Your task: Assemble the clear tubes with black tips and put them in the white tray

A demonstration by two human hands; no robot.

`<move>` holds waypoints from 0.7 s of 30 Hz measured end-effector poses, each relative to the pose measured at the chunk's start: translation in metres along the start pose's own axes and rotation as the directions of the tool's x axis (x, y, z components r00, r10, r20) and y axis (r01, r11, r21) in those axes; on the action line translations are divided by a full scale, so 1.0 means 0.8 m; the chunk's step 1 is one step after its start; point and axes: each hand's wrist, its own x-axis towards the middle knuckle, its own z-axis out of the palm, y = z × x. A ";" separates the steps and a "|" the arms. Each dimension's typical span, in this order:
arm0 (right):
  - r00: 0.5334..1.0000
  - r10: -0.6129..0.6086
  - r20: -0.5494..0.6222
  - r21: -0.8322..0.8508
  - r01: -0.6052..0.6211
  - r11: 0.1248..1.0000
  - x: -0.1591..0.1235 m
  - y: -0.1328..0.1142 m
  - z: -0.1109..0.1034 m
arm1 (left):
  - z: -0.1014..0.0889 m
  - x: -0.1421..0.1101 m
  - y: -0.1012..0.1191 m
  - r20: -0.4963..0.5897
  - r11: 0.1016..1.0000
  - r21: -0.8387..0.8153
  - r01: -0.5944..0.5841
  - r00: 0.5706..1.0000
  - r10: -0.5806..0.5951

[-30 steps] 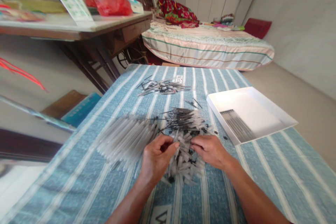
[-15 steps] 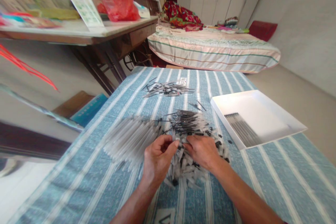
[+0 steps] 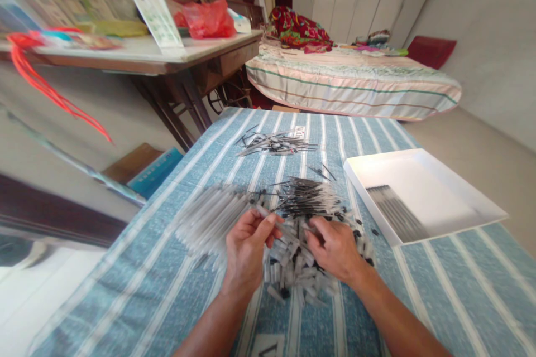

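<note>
Between the thumb and fingers of my left hand (image 3: 249, 242) is a translucent pen barrel (image 3: 288, 230), slanting down to the right. My right hand (image 3: 335, 248) is closed in a pinch just right of its far end; what its fingertips hold is hidden. Beneath both hands spreads a heap of clear and black pen caps (image 3: 299, 276). A row of translucent pen barrels (image 3: 213, 215) lies left of my left hand. Beyond my fingers sits a bundle of dark-tipped pen refills (image 3: 304, 195).
A white box (image 3: 456, 201) at the right holds a row of pens (image 3: 396, 215). Farther back on the striped tablecloth (image 3: 167, 301) lies a loose pile of refills (image 3: 278, 144). A wooden desk (image 3: 234, 56) stands to the left, and a bed (image 3: 355, 78) behind.
My left hand has turned the pen barrel so it lies slanted toward my right hand. My right hand has drawn slightly right. The camera view has shifted a little left.
</note>
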 end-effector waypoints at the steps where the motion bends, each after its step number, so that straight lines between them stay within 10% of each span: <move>1: 1.000 -0.010 -0.026 0.032 0.011 0.999 -0.001 0.000 -0.001 | 0.000 0.001 0.001 -0.004 0.999 -0.034 0.011 1.000 -0.011; 13: 0.992 0.114 0.059 0.486 -0.128 0.865 -0.014 -0.006 -0.006 | -0.007 0.005 0.008 0.012 0.969 -0.235 0.073 0.997 -0.072; 21: 0.947 0.279 0.158 0.809 -0.286 0.514 -0.010 -0.005 -0.019 | -0.006 0.005 0.009 0.006 0.962 -0.256 0.089 0.996 -0.091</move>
